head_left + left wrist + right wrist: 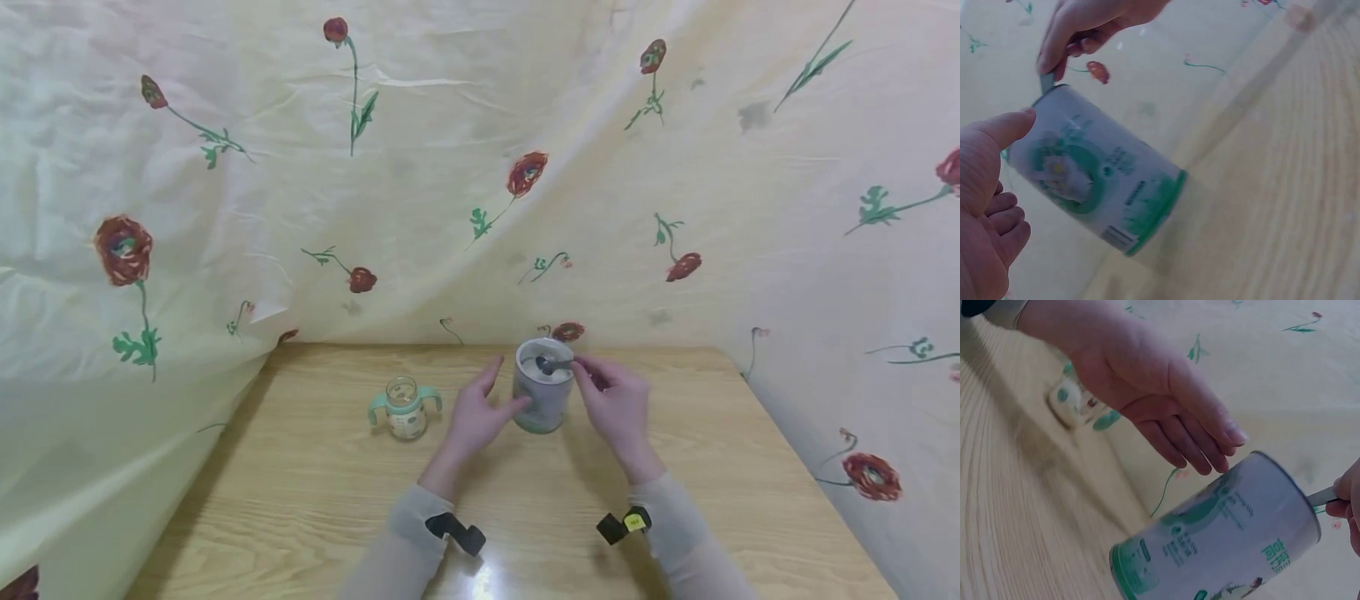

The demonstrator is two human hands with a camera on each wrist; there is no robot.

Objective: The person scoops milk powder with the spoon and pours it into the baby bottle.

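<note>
A white-and-green milk powder can (542, 410) stands with its mouth uncovered in front of the person. Over its rim, the right hand (619, 403) pinches the grey handle of a scoop (553, 364), whose dark bowl shows inside the can's mouth. At the can's left side is the left hand (478, 418), its thumb right at the can's wall and its fingers extended, not wrapped round it. The left wrist view shows the can's printed side and the scoop's handle (1047, 82) between the right thumb and fingers.
Left of the left hand stands a lidless baby bottle (407, 421) with two mint-green handles. The wooden table (300, 500) ends at a flower-printed curtain (420, 208) behind and at both sides.
</note>
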